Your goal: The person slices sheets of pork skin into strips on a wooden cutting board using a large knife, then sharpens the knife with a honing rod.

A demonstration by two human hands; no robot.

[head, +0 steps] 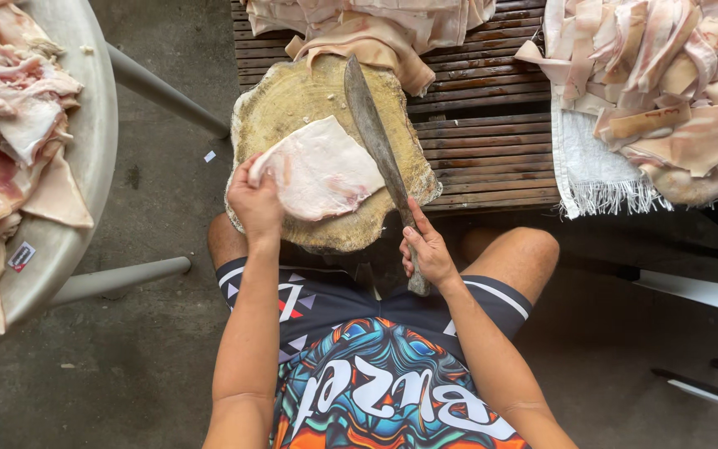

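a: pork skin piece [322,172], pale and flat, lies on the round wooden chopping block [292,104], toward the block's 6 o'clock edge.

b: and the hands?

a: going left to right: the left hand [255,202] is closed on the skin's 9 o'clock edge, fingers curled over it. the right hand [430,254] is wrapped tight around the handle of a long cleaver [371,129], whose blade lies across the block, pointing to 12 o'clock and touching the skin's 3 o'clock side.

b: what's around?

a: at 9 o'clock a round metal desk [93,150] carries a heap of skins [6,125]. at 12 o'clock more skins [376,25] hang over a slatted wooden desk [484,141]. at 2 o'clock a third pile [666,75] lies on a white fringed cloth [596,170].
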